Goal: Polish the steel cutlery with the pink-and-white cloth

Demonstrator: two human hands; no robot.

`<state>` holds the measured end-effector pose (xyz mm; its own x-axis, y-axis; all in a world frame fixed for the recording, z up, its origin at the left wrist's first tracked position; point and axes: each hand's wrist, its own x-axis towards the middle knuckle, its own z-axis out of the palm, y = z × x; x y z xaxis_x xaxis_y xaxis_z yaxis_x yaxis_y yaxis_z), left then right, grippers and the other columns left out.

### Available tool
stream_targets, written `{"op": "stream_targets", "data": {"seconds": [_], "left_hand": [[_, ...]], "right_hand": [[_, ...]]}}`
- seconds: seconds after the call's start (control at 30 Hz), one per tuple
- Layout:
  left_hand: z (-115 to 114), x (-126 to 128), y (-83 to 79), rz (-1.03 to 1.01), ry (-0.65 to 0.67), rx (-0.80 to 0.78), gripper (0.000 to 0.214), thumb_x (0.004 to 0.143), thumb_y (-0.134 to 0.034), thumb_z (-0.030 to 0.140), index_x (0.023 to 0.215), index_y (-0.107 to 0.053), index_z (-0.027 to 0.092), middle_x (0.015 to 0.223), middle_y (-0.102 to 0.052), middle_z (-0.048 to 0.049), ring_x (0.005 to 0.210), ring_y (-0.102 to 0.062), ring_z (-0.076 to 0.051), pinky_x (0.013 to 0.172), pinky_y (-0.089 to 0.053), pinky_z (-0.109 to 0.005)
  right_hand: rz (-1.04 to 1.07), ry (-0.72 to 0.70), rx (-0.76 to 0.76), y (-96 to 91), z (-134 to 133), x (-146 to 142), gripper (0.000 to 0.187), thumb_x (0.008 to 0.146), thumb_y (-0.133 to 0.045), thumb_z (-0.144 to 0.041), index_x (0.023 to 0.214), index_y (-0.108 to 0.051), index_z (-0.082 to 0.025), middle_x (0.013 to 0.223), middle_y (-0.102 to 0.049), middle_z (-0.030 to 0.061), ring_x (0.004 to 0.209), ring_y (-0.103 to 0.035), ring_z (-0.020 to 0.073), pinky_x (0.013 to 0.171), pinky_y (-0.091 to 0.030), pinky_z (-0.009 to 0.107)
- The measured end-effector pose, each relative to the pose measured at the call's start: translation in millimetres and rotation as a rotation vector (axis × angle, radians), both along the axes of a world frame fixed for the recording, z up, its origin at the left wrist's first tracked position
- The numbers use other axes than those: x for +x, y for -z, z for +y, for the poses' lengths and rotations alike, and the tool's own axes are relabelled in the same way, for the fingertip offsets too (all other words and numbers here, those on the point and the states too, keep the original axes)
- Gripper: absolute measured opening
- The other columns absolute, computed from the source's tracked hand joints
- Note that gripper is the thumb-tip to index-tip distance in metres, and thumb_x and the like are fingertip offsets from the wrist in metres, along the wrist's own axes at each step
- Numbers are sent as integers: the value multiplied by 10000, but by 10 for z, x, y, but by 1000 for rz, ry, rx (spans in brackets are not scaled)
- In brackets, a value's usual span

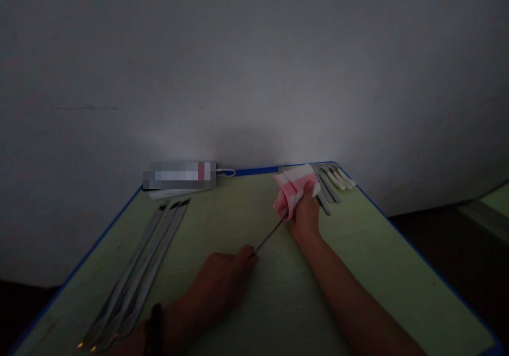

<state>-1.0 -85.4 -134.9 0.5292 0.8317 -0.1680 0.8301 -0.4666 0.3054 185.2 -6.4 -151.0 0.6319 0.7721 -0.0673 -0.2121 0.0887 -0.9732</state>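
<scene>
My left hand (228, 274) is closed around the near end of a thin, long metal utensil (271, 234), low over the middle of the table. The utensil slants away to the right, and its far part goes into a pink-and-white checked cloth (293, 186). My right hand (307, 210) is closed on this cloth, wrapped about the utensil. Its far end is hidden, so its kind does not show. To the left lie three long metal utensils (147, 260) side by side, partly behind my left forearm.
White-handled cutlery (338, 177) and flat metal handles (328, 191) lie at the back right, partly behind the cloth. A blurred-out box-like object (178, 176) with a white cord (226, 172) stands at the back left. The green table (238, 207) has a blue edge and meets a grey wall (254, 69).
</scene>
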Motion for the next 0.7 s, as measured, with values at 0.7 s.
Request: {"op": "stream_targets", "data": {"seconds": [0.7], "left_hand": [[152, -144, -143, -646, -148, -504, 379, 875, -358, 485, 673, -472, 185, 622, -454, 43, 575, -435, -106, 552, -371, -201]], "right_hand": [[-88, -83, 39, -154, -126, -133, 526, 735, -430, -637, 597, -536, -141, 499, -444, -17, 452, -346, 92, 407, -266, 224]]}}
